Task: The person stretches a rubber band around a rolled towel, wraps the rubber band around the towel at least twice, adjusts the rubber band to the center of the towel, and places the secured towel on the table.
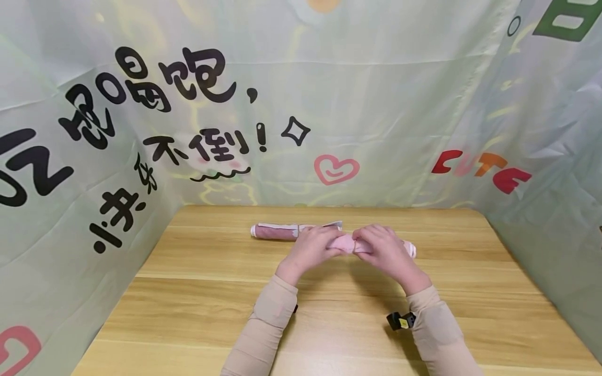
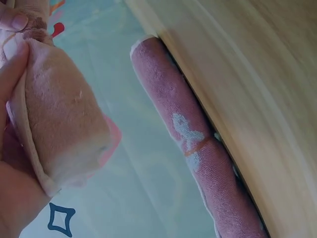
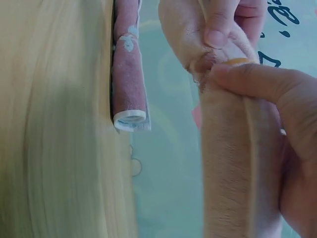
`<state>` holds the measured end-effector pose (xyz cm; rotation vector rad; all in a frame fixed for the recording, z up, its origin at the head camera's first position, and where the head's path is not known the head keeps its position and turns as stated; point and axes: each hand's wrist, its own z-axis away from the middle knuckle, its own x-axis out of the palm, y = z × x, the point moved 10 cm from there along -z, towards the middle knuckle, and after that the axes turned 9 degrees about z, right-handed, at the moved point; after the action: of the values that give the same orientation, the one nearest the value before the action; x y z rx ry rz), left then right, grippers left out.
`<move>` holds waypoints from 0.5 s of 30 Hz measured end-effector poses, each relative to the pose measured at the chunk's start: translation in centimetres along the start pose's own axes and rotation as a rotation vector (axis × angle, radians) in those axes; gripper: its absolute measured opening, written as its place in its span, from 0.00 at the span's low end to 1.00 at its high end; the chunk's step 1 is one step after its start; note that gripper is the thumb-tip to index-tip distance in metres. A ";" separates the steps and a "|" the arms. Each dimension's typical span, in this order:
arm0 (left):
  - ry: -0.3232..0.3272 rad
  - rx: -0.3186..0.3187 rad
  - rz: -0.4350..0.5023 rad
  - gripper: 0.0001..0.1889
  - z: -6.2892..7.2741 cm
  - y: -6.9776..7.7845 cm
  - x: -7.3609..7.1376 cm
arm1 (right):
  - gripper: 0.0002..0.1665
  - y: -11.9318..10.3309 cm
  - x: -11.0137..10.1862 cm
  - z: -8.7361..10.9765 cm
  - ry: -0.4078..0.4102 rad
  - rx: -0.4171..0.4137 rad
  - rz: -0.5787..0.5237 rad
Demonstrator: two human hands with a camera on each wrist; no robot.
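Both hands hold a rolled pink towel [image 1: 343, 244] a little above the table, the left hand [image 1: 312, 245] on its left part and the right hand [image 1: 383, 250] on its right. In the right wrist view, an orange rubber band [image 3: 237, 61] circles the towel's pinched-in middle, where the thumbs and fingertips of both hands meet. A loose-looking flared end of the pink towel [image 2: 67, 109] shows in the left wrist view. Behind the left hand lies a second rolled towel [image 1: 275, 232], mauve with a pale blue pattern, bound by its own band [image 2: 198, 147].
The wooden table [image 1: 207, 303] has printed cloth walls [image 1: 376, 115] at its back and sides. A small black wrist camera [image 1: 400, 320] sits at the right forearm, low over the tabletop.
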<state>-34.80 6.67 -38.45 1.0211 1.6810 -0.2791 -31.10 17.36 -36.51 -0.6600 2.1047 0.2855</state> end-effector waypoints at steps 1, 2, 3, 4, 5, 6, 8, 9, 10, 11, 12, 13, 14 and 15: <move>0.013 0.007 -0.021 0.22 0.0 0.1 -0.1 | 0.21 0.1 0.0 0.0 -0.009 0.007 -0.009; 0.026 0.012 -0.043 0.21 0.1 0.1 -0.2 | 0.19 0.1 0.1 0.0 -0.020 0.017 -0.024; 0.039 0.015 -0.060 0.20 0.1 0.1 -0.3 | 0.17 0.2 0.2 0.0 -0.032 0.028 -0.041; 0.052 0.021 -0.077 0.19 0.1 0.2 -0.4 | 0.14 0.3 0.2 0.0 -0.039 0.037 -0.055; 0.066 0.030 -0.091 0.18 0.2 0.4 -0.5 | 0.11 0.4 0.2 0.0 -0.044 0.044 -0.067; 0.078 0.041 -0.105 0.18 0.3 0.5 -0.6 | 0.09 0.4 0.1 0.0 -0.044 0.048 -0.077; 0.105 0.068 -0.133 0.17 0.3 0.8 -0.7 | 0.05 0.4 0.0 0.0 -0.039 0.045 -0.076; 0.121 0.083 -0.146 0.17 0.4 0.9 -0.8 | 0.05 0.4 0.0 0.0 -0.036 0.039 -0.065; 0.137 0.099 -0.161 0.17 0.4 1.1 -0.9 | 0.06 0.3 -0.1 0.0 -0.034 0.032 -0.052; 0.153 0.111 -0.175 0.16 0.5 1.3 -1.0 | 0.06 0.3 -0.1 0.0 -0.039 0.028 -0.041; 0.167 0.119 -0.188 0.16 0.5 1.4 -1.0 | 0.07 0.3 0.0 0.0 -0.046 0.025 -0.030; 0.179 0.126 -0.199 0.15 0.6 1.5 -1.1 | 0.07 0.3 0.1 0.1 -0.059 0.026 -0.018; 0.185 0.130 -0.203 0.15 0.6 1.6 -1.1 | 0.08 0.3 0.2 0.1 -0.074 0.026 -0.004; 0.193 0.135 -0.208 0.14 0.7 1.6 -1.1 | 0.08 0.4 0.3 0.2 -0.087 0.026 0.008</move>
<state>-33.11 6.69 -37.22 0.9980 1.9696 -0.4472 -31.30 17.63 -36.83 -0.6129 2.0253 0.2856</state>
